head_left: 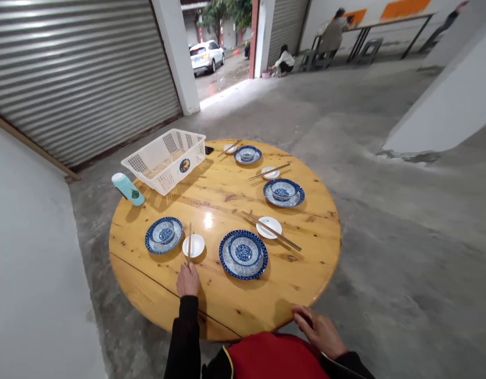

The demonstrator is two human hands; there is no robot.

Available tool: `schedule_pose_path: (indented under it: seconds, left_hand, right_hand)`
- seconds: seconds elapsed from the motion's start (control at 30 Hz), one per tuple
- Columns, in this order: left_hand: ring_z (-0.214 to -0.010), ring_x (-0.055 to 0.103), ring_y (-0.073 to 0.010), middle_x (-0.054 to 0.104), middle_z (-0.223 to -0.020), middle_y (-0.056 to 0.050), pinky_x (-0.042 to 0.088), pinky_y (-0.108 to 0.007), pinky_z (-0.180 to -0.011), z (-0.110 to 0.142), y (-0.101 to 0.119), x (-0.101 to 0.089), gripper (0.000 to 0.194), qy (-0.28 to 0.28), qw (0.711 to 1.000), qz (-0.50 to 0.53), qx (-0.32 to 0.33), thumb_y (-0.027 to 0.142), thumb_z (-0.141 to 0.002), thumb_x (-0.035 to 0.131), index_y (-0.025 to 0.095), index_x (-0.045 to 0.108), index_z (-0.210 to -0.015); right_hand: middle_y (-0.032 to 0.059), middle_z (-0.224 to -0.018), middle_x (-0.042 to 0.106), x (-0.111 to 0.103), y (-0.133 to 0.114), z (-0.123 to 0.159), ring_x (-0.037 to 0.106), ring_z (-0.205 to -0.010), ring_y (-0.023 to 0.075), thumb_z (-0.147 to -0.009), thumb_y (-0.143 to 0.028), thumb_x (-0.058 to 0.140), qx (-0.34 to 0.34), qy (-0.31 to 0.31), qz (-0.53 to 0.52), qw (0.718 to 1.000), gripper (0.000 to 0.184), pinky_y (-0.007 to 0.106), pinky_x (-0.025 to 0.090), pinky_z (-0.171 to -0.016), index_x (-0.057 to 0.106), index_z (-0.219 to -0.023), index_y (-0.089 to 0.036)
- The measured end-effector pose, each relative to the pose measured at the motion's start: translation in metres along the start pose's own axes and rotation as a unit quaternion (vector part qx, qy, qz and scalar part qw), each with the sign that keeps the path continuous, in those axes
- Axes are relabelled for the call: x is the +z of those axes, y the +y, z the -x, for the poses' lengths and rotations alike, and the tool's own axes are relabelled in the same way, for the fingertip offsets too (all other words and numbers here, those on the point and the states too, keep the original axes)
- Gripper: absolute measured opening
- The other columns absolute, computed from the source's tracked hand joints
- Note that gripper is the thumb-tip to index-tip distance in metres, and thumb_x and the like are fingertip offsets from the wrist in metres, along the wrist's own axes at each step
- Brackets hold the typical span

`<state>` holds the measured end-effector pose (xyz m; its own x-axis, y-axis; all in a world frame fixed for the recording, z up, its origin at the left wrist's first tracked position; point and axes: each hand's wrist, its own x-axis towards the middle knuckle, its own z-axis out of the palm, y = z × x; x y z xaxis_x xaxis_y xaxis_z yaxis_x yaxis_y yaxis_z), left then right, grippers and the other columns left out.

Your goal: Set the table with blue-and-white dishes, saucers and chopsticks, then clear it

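Chopsticks (190, 239) lie across the white dish (198, 246); on its person-facing side, the left hand (188, 281) pinches their ends, fingers drawn together. Right hand (321, 330), well apart from the dish: loosely curled, empty.

Glare on tabletop (223, 208), perhaps distant blur.

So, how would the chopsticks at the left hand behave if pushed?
The chopsticks at the left hand look stiff, being so straight. Thin as they are, they're probably light. Reaching over the round rim of the small white dish, they might roll or slide.
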<state>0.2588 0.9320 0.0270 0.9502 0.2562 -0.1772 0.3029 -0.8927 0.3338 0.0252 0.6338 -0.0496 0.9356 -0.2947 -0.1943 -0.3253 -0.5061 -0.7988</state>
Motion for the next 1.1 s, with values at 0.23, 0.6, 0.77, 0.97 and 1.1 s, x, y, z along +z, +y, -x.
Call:
schedule_pose_path:
  seconds: [0.23, 0.6, 0.77, 0.97, 1.1]
  left_hand:
    - [-0.094, 0.071, -0.0273, 0.076, -0.095, -0.011, 0.052, -0.034, -0.082, 0.055, -0.025, 0.021, 0.029, -0.003, 0.973, 0.217, 0.077, 0.040, -0.091, 0.048, 0.022, 0.070, -0.094]
    - [-0.048, 0.040, -0.0103, 0.045, -0.052, 0.006, 0.031, -0.023, -0.051, 0.138, 0.028, 0.035, 0.058, -0.284, 0.830, 0.473, 0.088, 0.065, -0.087, 0.053, 0.011, 0.067, -0.101]
    - [-0.043, 0.032, -0.0063, 0.052, -0.058, 0.005, 0.024, -0.022, -0.044, 0.155, 0.060, 0.042, 0.060, -0.345, 0.787, 0.509, 0.053, 0.068, -0.085, 0.057, 0.011, 0.064, -0.104]
    - [-0.051, 0.046, -0.0069, 0.062, -0.072, -0.001, 0.035, -0.020, -0.048, 0.171, 0.133, 0.065, 0.057, -0.305, 0.763, 0.569, -0.004, 0.065, -0.082, 0.064, 0.011, 0.066, -0.101]
    - [-0.063, 0.057, -0.0096, 0.068, -0.082, -0.007, 0.044, -0.021, -0.060, 0.182, 0.183, 0.092, 0.052, -0.240, 0.763, 0.598, -0.051, 0.059, -0.081, 0.069, 0.010, 0.071, -0.099]
  right_hand:
    - [0.0104, -0.090, 0.079, 0.013, -0.008, -0.007, 0.075, -0.086, 0.0315, -0.084, -0.054, 0.040, -0.020, -0.022, -0.003, 1.000, 0.047, 0.044, 0.058, -0.080, 0.076, -0.088, -0.023]
    - [0.0112, -0.089, 0.074, -0.006, -0.054, -0.025, 0.070, -0.076, 0.0231, -0.091, -0.039, 0.041, -0.054, 0.066, 0.074, 0.994, 0.037, 0.034, 0.054, -0.071, 0.070, -0.097, -0.018]
    - [0.0143, -0.098, 0.071, -0.068, -0.046, -0.090, 0.067, -0.087, 0.0250, -0.094, -0.037, 0.043, -0.078, 0.197, 0.145, 0.966, 0.035, 0.037, 0.052, -0.080, 0.068, -0.105, -0.015]
    - [0.0168, -0.110, 0.072, -0.105, -0.032, -0.169, 0.066, -0.104, 0.0292, -0.094, -0.038, 0.052, 0.020, 0.037, 0.245, 0.969, 0.037, 0.037, 0.048, -0.086, 0.065, -0.117, -0.012]
    - [0.0156, -0.102, 0.074, -0.102, -0.029, -0.188, 0.069, -0.094, 0.0284, -0.097, -0.045, 0.049, 0.022, -0.098, 0.282, 0.954, 0.035, 0.033, 0.045, -0.075, 0.065, -0.111, -0.017]
